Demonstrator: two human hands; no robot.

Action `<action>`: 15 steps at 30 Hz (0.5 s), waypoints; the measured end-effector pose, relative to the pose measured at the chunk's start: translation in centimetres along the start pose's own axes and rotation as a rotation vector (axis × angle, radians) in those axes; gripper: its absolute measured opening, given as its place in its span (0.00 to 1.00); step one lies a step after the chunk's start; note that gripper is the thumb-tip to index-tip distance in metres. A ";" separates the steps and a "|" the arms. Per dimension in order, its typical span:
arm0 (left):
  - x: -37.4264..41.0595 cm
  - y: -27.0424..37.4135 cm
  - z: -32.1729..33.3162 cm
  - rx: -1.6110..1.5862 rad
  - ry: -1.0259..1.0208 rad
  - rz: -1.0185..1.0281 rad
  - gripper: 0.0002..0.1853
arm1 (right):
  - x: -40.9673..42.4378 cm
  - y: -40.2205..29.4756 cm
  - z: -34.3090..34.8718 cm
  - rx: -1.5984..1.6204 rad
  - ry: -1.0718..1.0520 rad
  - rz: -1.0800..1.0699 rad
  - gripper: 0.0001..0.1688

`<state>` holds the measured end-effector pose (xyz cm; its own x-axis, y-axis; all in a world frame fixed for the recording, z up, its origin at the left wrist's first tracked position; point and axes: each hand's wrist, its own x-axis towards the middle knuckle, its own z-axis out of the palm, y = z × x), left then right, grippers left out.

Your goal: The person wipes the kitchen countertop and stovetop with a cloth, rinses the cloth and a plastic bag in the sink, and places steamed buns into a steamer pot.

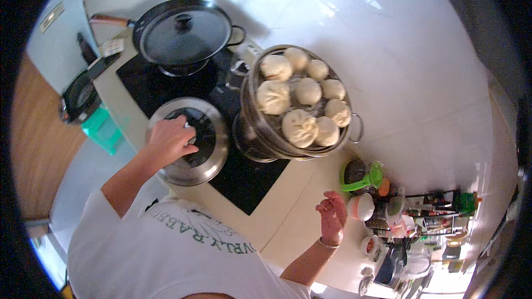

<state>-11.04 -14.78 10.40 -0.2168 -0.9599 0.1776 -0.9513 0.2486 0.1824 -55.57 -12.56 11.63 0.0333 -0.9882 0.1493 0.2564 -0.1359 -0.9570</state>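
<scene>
My left hand (172, 141) grips the knob of a round glass lid with a wide steel rim (214, 166), held over the front left of the black cooktop (262, 185). Whether the lid rests on anything beneath it cannot be told. To its right stands a steel steamer pot (253, 120), uncovered, with several pale steamed buns (307, 91) of mixed sizes in its top tier. Some buns have pleated tops. My right hand (333, 217) hovers over the pale counter, holding nothing, its fingers loosely bent and apart.
A wok with a dark lid (185, 35) sits at the back of the cooktop. Farther right, a bright green handled item (365, 178), a white bowl (365, 207), a small dish of red pieces (369, 244) and a condiment rack (440, 216) crowd the counter. A turquoise plastic item (104, 128) is at left.
</scene>
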 end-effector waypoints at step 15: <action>2.3 -0.6 1.1 0.052 -0.068 0.001 0.23 | 10.2 -6.3 5.2 -0.939 0.146 -0.496 0.10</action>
<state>-11.20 -17.27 9.61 -0.2303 -0.9668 0.1110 -0.9608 0.2440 0.1317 -51.82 -21.42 20.45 -0.0020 -0.7981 0.6026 -0.6379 -0.4630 -0.6153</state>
